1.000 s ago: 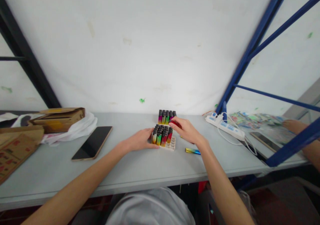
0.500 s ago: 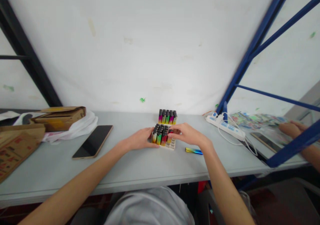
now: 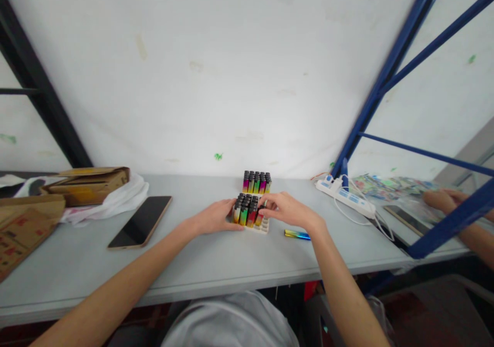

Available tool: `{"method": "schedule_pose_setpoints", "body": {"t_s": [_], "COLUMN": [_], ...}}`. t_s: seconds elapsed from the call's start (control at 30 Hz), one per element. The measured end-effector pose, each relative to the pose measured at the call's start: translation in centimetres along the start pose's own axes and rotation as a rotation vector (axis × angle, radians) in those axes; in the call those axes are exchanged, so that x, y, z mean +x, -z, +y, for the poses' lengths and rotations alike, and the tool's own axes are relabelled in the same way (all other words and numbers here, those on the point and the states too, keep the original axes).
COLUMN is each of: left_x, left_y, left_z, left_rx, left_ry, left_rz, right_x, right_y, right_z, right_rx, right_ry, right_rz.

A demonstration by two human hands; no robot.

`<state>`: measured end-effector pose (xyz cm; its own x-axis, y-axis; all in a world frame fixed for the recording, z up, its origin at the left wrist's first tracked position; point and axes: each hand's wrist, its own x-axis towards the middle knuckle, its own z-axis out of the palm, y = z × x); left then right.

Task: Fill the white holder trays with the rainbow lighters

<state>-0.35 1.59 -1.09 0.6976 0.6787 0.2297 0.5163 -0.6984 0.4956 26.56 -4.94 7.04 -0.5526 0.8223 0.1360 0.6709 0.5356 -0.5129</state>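
Several lighters [image 3: 244,214] with black tops and shiny coloured bodies stand upright in a white slotted tray [image 3: 265,228] in the middle of the table. My left hand [image 3: 218,217] grips the left side of this tray and its lighters, thumb along the front edge. Over the tray's right part, my right hand [image 3: 284,209] pinches the upper end of a red-and-yellow lighter [image 3: 259,219] in the front row. Empty slots show at the tray's right side. Right behind is a second block of upright lighters [image 3: 257,183]. Its base is partly hidden.
A shiny yellow-to-blue piece [image 3: 297,235] lies right of the tray. On the left are a phone [image 3: 141,222] and cardboard boxes [image 3: 92,185] on white plastic. A power strip [image 3: 345,197] with cables lies right, before a blue frame [image 3: 370,113]. Another person's hand [image 3: 440,200] shows beyond it.
The view has shifted slightly. My right fingers have moved a little, still at the front-row lighter on the right. My left hand keeps its place on the tray.
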Motion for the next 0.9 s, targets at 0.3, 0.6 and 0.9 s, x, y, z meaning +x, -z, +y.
{"method": "schedule_pose_setpoints", "body": {"t_s": [0.3,0.6,0.9], "left_x": [-0.1,0.0,0.0], "left_y": [0.4,0.1,0.1], "left_z": [0.8,0.1,0.2], "left_rx": [0.046,-0.003,-0.008], "left_ry": [0.01,-0.009,0.003], "left_rz": [-0.03,0.003,0.002], "right_x": [-0.2,-0.3,-0.1], "right_y": [0.1,0.8,-0.3], "right_z": [0.5,0.4,-0.4], "right_rx": [0.03,-0.008,-0.085], "right_ry": [0.031,0.052,0.022], "right_rz": [-0.014,0.11,0.005]}}
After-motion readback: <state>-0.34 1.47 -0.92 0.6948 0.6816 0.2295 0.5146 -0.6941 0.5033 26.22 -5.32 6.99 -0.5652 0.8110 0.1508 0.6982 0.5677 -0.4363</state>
